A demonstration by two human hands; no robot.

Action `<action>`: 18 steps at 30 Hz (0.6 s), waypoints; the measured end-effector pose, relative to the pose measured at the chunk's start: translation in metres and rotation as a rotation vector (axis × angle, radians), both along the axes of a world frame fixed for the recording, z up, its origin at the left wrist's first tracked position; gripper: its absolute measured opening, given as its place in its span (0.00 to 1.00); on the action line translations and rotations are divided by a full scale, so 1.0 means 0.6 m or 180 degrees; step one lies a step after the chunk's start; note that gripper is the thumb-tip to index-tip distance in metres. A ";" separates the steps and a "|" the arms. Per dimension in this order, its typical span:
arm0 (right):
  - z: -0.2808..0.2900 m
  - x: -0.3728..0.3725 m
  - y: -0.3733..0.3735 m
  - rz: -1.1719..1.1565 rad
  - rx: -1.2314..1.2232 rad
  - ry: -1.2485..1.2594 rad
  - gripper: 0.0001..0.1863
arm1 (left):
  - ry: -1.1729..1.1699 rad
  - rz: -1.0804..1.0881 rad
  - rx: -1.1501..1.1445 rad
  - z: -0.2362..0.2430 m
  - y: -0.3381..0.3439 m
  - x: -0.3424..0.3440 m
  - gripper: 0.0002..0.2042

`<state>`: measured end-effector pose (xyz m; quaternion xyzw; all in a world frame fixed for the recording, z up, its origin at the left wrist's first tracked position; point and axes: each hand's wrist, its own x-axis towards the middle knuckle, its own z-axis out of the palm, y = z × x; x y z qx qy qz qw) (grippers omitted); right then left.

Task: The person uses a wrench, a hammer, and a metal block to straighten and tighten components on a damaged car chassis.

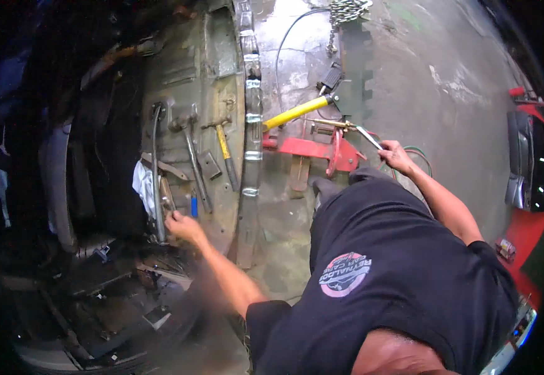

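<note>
My right hand (pixel 396 157) is closed round the silvery handle of a gas torch (pixel 366 135). The torch's brass tube points left, over a red metal frame (pixel 303 148). Over the bare metal floor of a vehicle, my left hand (pixel 183 226) reaches out with its fingers pinched together; what they hold, if anything, I cannot make out. Just beyond those fingers lie a brownish bar (pixel 167 192), a long metal bar (pixel 156 162) and a white cloth (pixel 144 187). A blue-handled tool (pixel 194 205) is close by.
On the vehicle floor lie a yellow-handled hammer (pixel 223 147), a dark long-handled hammer (pixel 196 162) and a metal block (pixel 209 167). Beside the sill (pixel 253 119) are a yellow cylinder (pixel 297 113), a chain (pixel 347 11) and red and green hoses (pixel 423 156). Dark parts fill the lower left.
</note>
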<state>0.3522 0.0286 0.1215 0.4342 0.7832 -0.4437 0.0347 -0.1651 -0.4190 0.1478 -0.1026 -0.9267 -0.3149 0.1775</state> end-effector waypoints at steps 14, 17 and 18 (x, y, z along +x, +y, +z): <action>0.229 -0.272 -0.104 0.1584 -0.0251 0.2003 0.25 | -0.2642 -0.1634 0.3099 0.158 0.438 0.471 0.09; 0.213 -0.209 -0.058 0.0913 -0.1263 0.1923 0.20 | -0.2839 -0.2313 0.2843 0.205 0.473 0.542 0.12; 0.210 -0.193 -0.034 0.1057 -0.1271 0.2017 0.19 | -0.2684 -0.2441 0.2443 0.210 0.480 0.556 0.13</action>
